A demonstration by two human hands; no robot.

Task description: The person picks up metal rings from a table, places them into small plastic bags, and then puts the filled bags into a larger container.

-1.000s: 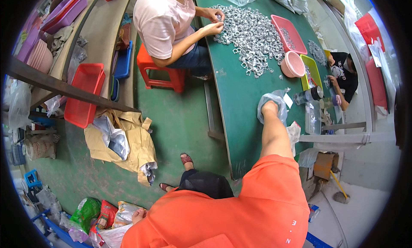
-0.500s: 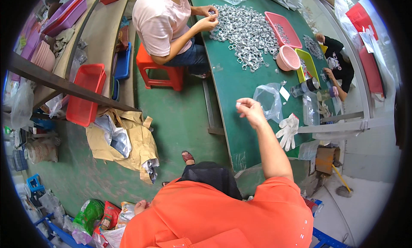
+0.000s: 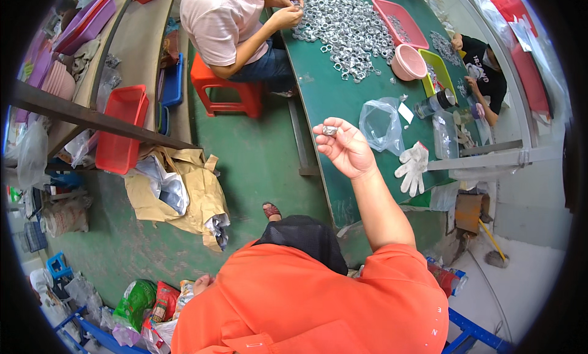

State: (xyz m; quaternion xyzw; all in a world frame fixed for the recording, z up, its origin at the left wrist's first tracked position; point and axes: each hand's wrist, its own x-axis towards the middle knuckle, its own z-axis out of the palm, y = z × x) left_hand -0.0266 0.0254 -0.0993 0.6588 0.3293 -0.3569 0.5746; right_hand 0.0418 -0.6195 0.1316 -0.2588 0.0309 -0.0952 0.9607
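Observation:
Over the near part of the green table (image 3: 324, 106), my right hand (image 3: 348, 150) is raised with its palm turned up. Its thumb and fingers pinch a small silver metal ring-like piece (image 3: 329, 131). A clear plastic bag (image 3: 381, 126) and a white work glove (image 3: 413, 168) lie just right of that hand. Farther along the table spreads a heap of similar silver metal rings (image 3: 346, 32). Of my left hand (image 3: 203, 284) only a small part shows past the edge of my orange shirt; its fingers are mostly hidden.
A person in a pink shirt (image 3: 214, 23) sits on a red stool (image 3: 226, 94), handling pieces. Another person (image 3: 484, 72) works across the table. Pink tray (image 3: 422, 38), pink bowl (image 3: 409, 63) and bottle (image 3: 436, 103) stand rightward. A torn brown sack (image 3: 177, 198) lies on the floor.
My right hand has turned palm up and shifted slightly left and nearer, so the metal piece in its fingers now shows. The view has shifted a little.

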